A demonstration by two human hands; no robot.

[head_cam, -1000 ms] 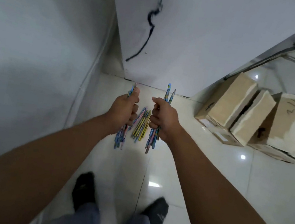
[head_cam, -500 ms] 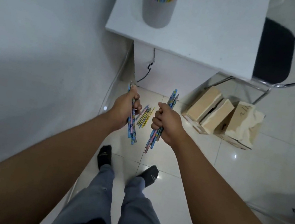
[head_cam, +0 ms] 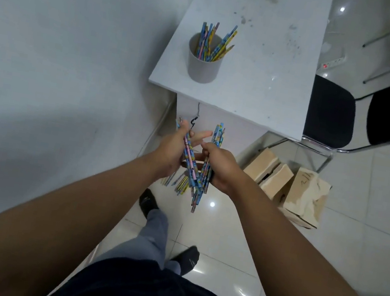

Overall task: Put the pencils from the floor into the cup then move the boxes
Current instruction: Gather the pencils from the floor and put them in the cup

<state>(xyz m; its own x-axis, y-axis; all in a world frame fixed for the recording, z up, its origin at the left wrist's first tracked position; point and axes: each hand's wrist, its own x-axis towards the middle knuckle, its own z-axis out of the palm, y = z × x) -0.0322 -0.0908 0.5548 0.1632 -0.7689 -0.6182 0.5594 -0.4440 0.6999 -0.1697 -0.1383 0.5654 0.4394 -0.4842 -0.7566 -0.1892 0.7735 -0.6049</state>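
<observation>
Head view: the left hand [head_cam: 171, 153] pins a bundle of pencils [head_cam: 190, 162] under its thumb, with the fingers half straightened. Just beside it the right hand [head_cam: 222, 169], fingers curled, grips a second bundle [head_cam: 217, 136]. Loose pencils [head_cam: 182, 185] lie on the floor [head_cam: 226, 233] below the fingers. The cup [head_cam: 203, 69] stands on the table [head_cam: 259, 81] beyond them, and the boxes [head_cam: 285, 186] are to their right.

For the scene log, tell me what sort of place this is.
Probably an office or study room: a white desk against the wall, holding a grey cup of pencils; black-seated, metal-framed chairs beside it; cardboard boxes on a glossy tiled floor.
</observation>
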